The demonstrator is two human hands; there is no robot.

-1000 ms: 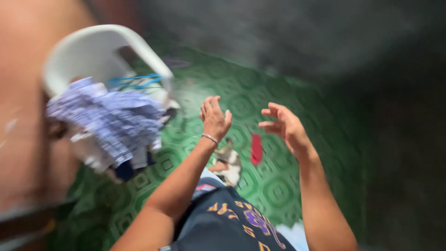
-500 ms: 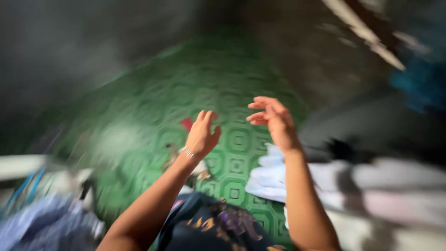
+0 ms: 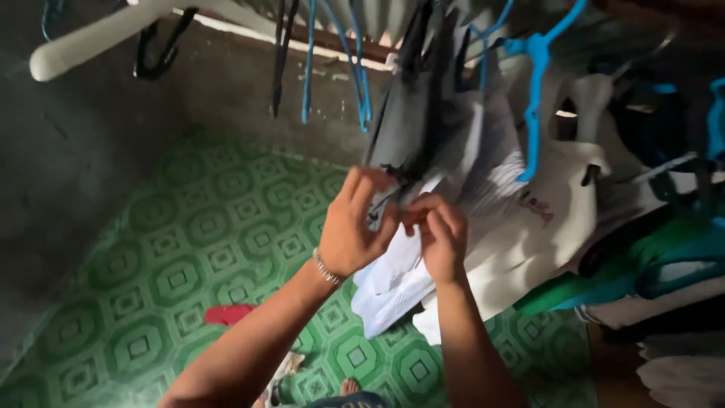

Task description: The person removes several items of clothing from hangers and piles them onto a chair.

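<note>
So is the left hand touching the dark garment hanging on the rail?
Touching. In the head view, the left hand has its fingertips closed on the lower edge of the dark garment, with no gap between them; the right hand pinches there too.

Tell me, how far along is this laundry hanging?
Several clothes already hang on hangers, such as the white garment on the blue hanger. In hand: the left hand and right hand both pinch the bottom of a hanging dark garment. Folded clothes lie stacked at right; whether more wait is out of view.
</note>
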